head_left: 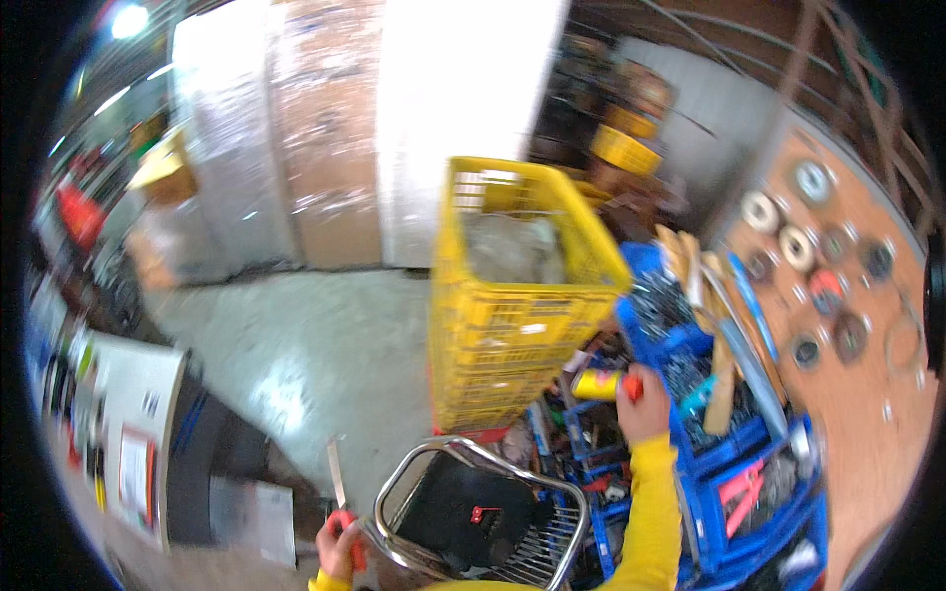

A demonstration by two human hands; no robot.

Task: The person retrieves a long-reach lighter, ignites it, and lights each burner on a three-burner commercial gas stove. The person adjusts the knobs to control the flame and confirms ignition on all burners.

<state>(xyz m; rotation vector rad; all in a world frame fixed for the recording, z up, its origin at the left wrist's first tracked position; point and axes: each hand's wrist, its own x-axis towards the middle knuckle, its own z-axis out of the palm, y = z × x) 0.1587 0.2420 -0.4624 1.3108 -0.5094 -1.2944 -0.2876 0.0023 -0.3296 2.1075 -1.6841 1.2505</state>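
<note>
My left hand (338, 545) is closed round the red handle of a tool with a long, straight metal blade (337, 473), which points up and away over the floor. My right hand (642, 402) grips a small yellow can with a red end (597, 384), held on its side above the blue parts bins (690, 433). Between my hands stands a chair with a chrome frame (473, 445) and a black seat (463, 512), a small red item on it. Just beyond the can rises a stack of yellow plastic crates (512, 315), the top one holding clear plastic.
On the right, a wooden board (867, 424) carries several rolls and discs. Long tools and pink-handled pliers (741, 492) lie among the bins. A white-topped table (138, 394) stands at left. Wrapped tall panels (325, 138) line the back beyond the grey floor (286, 345).
</note>
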